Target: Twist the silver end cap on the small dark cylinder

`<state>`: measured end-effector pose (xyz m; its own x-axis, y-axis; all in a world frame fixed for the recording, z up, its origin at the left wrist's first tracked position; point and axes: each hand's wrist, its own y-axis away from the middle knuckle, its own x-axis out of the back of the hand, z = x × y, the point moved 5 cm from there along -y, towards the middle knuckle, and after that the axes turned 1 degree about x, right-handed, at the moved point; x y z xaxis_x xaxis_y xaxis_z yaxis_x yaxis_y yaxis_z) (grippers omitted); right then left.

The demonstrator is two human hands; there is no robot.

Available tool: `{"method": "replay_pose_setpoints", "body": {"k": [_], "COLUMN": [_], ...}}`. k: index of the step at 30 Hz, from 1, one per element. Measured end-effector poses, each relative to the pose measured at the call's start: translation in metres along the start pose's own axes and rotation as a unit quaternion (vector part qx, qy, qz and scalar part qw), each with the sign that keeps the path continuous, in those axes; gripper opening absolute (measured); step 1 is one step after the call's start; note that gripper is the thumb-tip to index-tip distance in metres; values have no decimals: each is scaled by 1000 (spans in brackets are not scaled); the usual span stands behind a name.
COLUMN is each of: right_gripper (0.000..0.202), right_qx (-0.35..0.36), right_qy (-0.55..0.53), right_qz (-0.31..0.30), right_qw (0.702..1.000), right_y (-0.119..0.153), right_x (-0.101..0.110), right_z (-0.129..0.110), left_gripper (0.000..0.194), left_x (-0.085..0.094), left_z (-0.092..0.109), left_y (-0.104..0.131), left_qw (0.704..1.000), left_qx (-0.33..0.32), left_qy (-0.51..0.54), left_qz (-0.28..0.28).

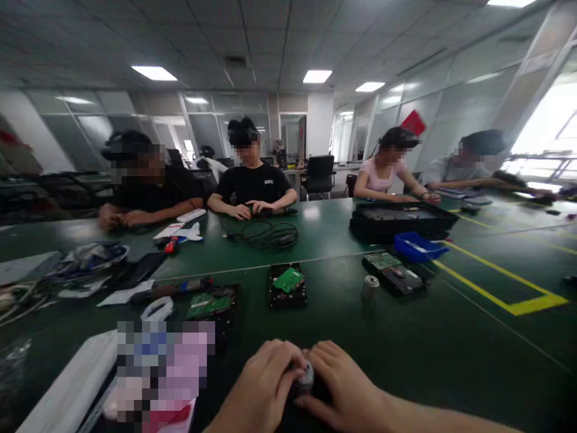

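At the bottom centre, a small round silver metal part (305, 380) is held between my two hands, low over the green table (333, 313). My left hand (269, 385) comes from the left, its thumb and fingers closed at the part's upper left side. From the right, my right hand (340, 382) curls its fingers and thumb around the other side. Something dark lies beneath the part, too hidden to make out. Farther forward is a black hard drive (274, 299) with a green circuit board (289, 279) on it. A small silver cylinder (371, 286) stands to the right.
Another drive with a board (394, 272) lies beside a blue tray (419, 248) and a large black case (403, 221). On the left are a screwdriver (180, 288), a drive with a green board (210, 305) and a white box (74, 385). Several people sit across the table; a cable (270, 234) is coiled there.
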<state>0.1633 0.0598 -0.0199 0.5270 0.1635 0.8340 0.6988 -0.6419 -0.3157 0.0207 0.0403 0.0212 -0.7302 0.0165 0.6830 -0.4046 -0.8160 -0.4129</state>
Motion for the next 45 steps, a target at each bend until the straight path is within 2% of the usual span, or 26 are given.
{"method": "replay_pose_setpoints", "body": {"k": [5,9,13,18,28,32,35,38,41,43,45], "right_gripper": [32,39,47,55,43,40,39,37,35,35,36], "right_qx": [1,21,45,45,47,39,11,-2,-10,-13,-18], "right_qy": [12,45,59,64,48,55,50,36,22,16,8], "right_qz": [-6,23,48,47,22,12,-7,-12,-13,-18,-26], "right_qw": [1000,998,996,996,998,998,999,999,1000,1000,999], "right_y": [-1,-2,-2,-3,-1,-2,-3,-3,-3,-3,-4], "right_x": [-3,-16,-24,-21,-21,-19,-16,-13,-11,-10,-7], "right_z": [2,15,23,22,20,18,17,13,11,9,7], "left_gripper": [28,25,24,18,16,28,33,27,22,20,18], "left_x": [2,2,2,-3,-8,-4,2,3,1,3,10], "left_z": [4,2,-4,-12,-11,-6,-6,-5,-4,-3,-5], "left_y": [-2,-4,-4,-2,0,-4,-5,-3,-2,-4,-8], "left_qw": [1000,1000,998,991,995,998,999,998,999,999,996], "left_qx": [-13,-20,-9,22,9,-8,23,38,19,20,58], "left_qy": [-4,-2,40,116,87,60,23,-7,-19,-1,42], "left_qz": [6,7,40,61,41,24,40,46,45,44,52]}}
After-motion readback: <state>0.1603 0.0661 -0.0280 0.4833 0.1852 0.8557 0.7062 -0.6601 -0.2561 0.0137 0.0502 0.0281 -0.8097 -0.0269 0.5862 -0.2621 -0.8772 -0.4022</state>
